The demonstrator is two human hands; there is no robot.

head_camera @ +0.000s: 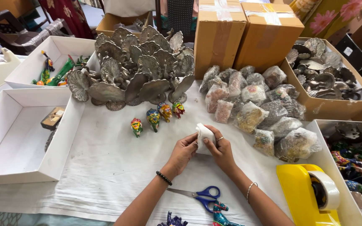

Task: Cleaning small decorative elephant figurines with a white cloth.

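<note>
Both my hands meet at the middle of the white cloth-covered table [105, 167]. Together they hold a small bundle wrapped in white paper [204, 136]. My left hand [184, 151] grips its lower left side. My right hand [219, 148], with a ring on one finger, pinches its right side. What is inside the wrapping is hidden. Just beyond the hands stand several small painted figurines [158, 117] in a row. Blue-handled scissors [200, 194] lie under my forearms.
A cluster of grey metal peacock figures [135, 69] stands behind. Plastic bags of small items [256, 109] pile at right. White trays [13, 138] sit left. A yellow tape dispenser [311, 196] is front right. Cardboard boxes [248, 33] line the back.
</note>
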